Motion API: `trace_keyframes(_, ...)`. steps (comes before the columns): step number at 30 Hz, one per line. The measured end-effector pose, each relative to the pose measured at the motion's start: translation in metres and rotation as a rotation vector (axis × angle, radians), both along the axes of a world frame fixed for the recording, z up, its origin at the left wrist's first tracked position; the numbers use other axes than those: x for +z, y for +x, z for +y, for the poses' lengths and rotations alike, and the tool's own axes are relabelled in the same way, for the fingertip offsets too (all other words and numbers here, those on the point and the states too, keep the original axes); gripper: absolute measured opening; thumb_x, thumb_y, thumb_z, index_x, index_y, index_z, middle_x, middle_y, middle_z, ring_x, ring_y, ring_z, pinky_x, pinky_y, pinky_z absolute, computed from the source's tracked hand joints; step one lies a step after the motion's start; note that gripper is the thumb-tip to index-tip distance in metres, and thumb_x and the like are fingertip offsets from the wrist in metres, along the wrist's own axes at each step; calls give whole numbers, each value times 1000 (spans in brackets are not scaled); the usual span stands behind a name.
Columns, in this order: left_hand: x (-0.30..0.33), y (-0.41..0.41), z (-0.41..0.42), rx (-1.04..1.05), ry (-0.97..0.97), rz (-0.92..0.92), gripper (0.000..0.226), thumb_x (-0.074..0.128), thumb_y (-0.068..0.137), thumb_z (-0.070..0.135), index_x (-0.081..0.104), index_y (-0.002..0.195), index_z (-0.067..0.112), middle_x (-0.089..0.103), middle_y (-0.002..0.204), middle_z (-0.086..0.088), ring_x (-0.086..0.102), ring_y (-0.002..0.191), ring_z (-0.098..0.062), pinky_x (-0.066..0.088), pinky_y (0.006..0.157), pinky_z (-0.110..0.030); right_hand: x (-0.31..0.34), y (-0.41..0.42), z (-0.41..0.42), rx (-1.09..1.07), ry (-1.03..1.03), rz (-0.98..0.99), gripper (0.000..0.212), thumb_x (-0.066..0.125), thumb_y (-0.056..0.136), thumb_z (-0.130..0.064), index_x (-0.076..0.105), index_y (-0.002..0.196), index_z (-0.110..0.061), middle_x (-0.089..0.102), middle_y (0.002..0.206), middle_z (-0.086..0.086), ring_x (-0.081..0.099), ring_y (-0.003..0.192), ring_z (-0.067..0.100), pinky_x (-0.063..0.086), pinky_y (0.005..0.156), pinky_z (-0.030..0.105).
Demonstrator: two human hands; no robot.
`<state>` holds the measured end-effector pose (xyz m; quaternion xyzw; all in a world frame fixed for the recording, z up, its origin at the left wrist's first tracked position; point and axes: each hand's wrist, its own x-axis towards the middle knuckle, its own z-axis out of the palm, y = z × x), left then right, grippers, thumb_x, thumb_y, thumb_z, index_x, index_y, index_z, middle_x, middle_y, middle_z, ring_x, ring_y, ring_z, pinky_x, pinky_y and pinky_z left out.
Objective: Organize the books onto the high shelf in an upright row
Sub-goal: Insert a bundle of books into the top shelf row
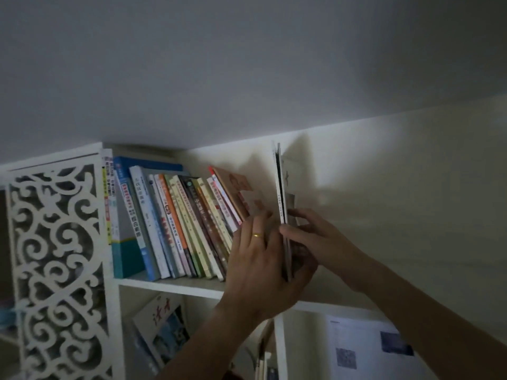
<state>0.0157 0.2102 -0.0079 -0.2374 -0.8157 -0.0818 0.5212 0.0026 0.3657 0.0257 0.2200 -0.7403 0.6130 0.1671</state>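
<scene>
Dim light, head view tilted up at the high shelf. Far left I note a white fretwork side panel, then the row of books starting hard against the shelf's left end: the first few stand close to upright, the rest lean progressively leftward, and the last one, a tan-covered book, tips most of all. Below the shelf a magazine sits slanted in the lower compartment. Moving right, the left hand, a gold ring on one finger, has its fingers extended and fairly straight, laid flat against the right end of the leaning row; I read that as bracing or pushing, not gripping, so that hand is open. Just right of it are the thin books, a slim pair or so held together, long axis near vertical, spines toward me, bottom edge down near the shelf board though I cannot tell whether it touches. The right hand pinches them low down, thumb on the near side, fingers curled round the far cover. Between row and thin books a wedge-shaped gap remains, wide at the top. The coming move, as I judge it, turns on that gap: the thin books lie just right of the row, so the left hand would need to shove the leaners upright while the right slides its load leftward. Far right, a printed sheet hangs on the wall below.
</scene>
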Motion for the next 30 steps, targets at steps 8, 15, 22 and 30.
trace_keyframes(8,-15,-37,-52,-106,-21,17,82,41,108,49,5,162,-1,-8,171,-16,-7,159,-30,20,127,-51,3,-6,-14,-96,291,36,42,73,81,-51,68,120,-35,73,111,-10,72,95,4,61,85,29)
trace_keyframes(15,-23,-56,-61,-100,-11,55,91,42,104,61,6,163,3,-8,172,-13,-4,159,-29,17,126,-52,-16,-4,-12,-182,410,104,51,75,71,-62,60,119,-61,69,108,-21,68,100,-2,57,88,23)
trace_keyframes(22,-24,-55,-69,-169,-2,62,92,41,102,63,7,163,2,-4,172,-13,0,160,-29,10,129,-50,-15,4,-5,-82,388,142,50,81,84,-28,65,131,-37,66,130,-9,63,122,10,52,104,35)
trace_keyframes(30,-23,-55,-71,-102,-2,67,89,47,103,58,8,163,6,-5,173,-9,-2,160,-26,11,129,-44,-24,-9,-12,-70,302,102,49,80,82,-34,63,127,-36,66,131,-10,58,128,8,51,106,42)
